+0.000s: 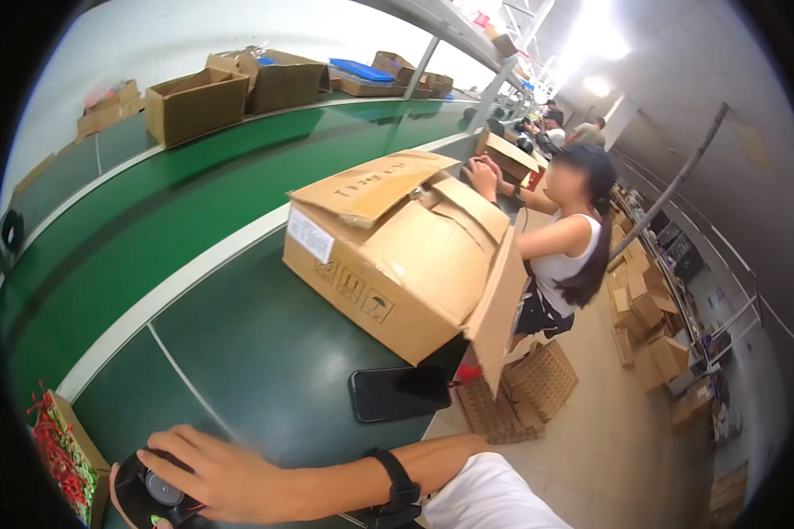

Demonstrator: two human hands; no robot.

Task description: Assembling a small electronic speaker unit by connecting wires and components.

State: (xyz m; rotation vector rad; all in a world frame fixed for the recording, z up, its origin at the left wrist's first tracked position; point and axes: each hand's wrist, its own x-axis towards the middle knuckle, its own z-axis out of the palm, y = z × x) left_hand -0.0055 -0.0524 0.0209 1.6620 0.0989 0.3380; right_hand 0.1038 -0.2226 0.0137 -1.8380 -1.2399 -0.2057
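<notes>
At the lower left, my right hand is curled over a black rounded part with a grey metal disc, which looks like the back of a small speaker. A black band circles my right wrist. Only a strip of my left hand shows, at the part's left edge, gripping it from that side; the rest is out of view. Beside them, a carton of red and green wires stands at the picture's rim. A dark phone lies on the green bench to the right of my hands.
A large open carton stands on the bench ahead, its flaps sticking out. Beyond it a co-worker works at the same bench. A green conveyor belt runs along the left, with cartons behind. Flattened cardboard lies below the bench edge.
</notes>
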